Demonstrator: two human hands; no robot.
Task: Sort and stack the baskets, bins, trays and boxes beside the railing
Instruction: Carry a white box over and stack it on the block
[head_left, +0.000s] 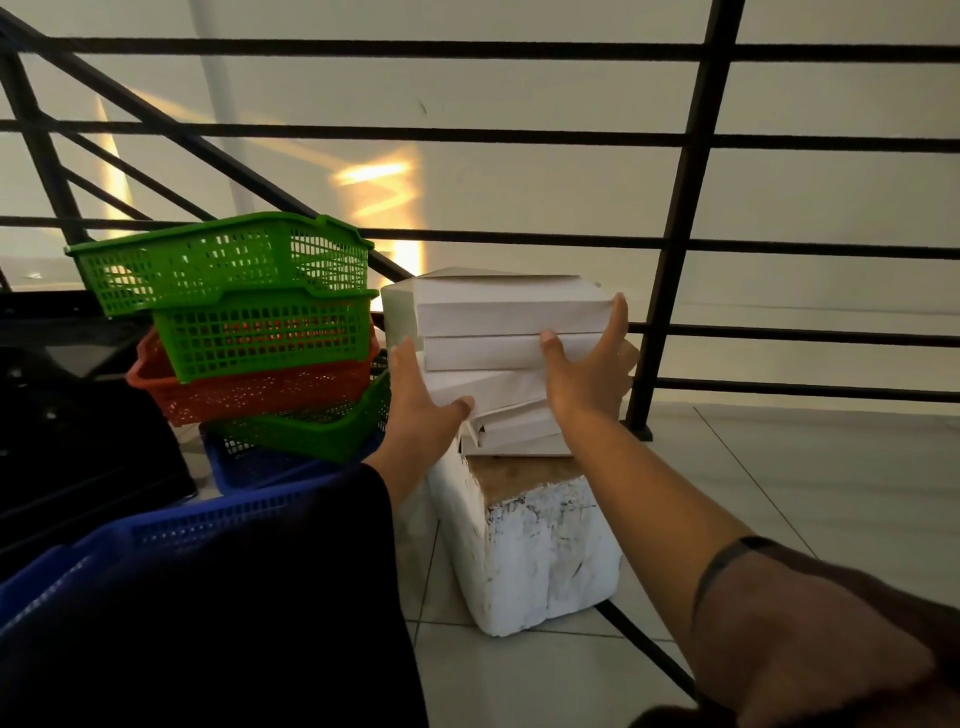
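Where the floor tiles meet the black metal railing (670, 332), perforated plastic baskets sit nested askew: two green baskets (234, 291) over a red basket (260, 400), another green and a blue one beneath. Nearest the camera a blue basket (171, 535) lies partly behind a dark sleeve (260, 597). To the right, flat white boxes (509, 332) are stacked unevenly on a scuffed white foam block (530, 551). The left hand (421, 410) presses spread fingers to the stack's left side; the right hand (587, 364) braces its right front corner, fingers straight, the boxes lying between both palms.
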